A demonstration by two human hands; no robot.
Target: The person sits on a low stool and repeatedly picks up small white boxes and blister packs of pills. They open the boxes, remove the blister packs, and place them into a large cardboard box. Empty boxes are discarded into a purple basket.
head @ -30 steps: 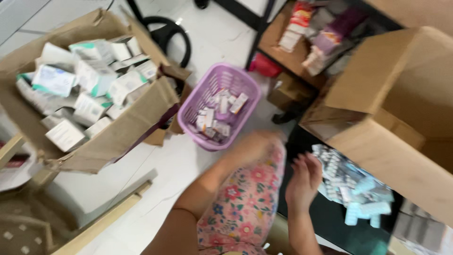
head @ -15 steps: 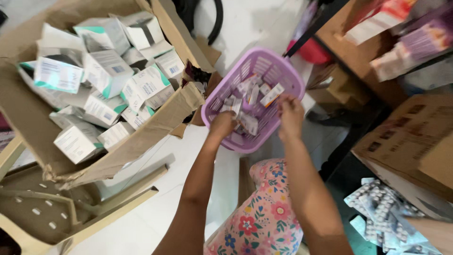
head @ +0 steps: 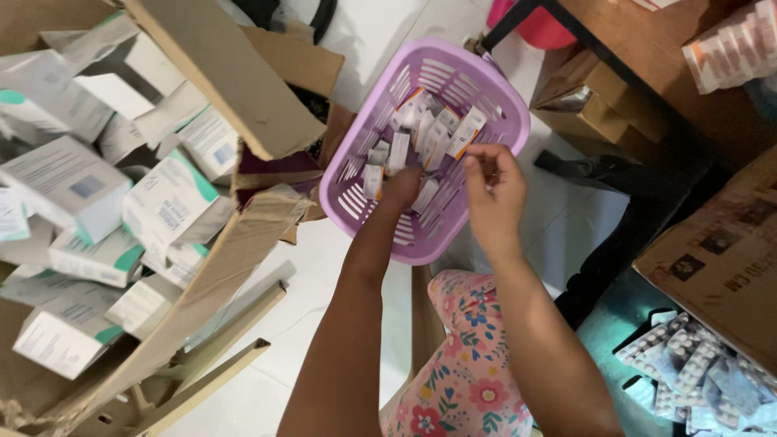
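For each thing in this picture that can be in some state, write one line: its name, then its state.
Purple basket: upright, part filled with small packets.
Small packets: loose, jumbled in the basket.
Large cardboard box: open, flaps bent, full of white cartons.
White cartons: closed, piled untidily.
Left hand: inside the basket, among packets.
Right hand: over the basket, fingers curled.
Blister strips: heaped loose.

I am looking down at a purple plastic basket [head: 494,105] on a pale floor, partly filled with small medicine cartons [head: 429,133]. My left hand [head: 402,186] reaches into the basket among the cartons. My right hand [head: 492,190] is over the basket's near side, its fingers [head: 477,158] curled, just beside one carton. A large open cardboard box [head: 235,73] to the left holds white and green cartons [head: 170,202]. Blister packs [head: 688,364] lie at lower right.
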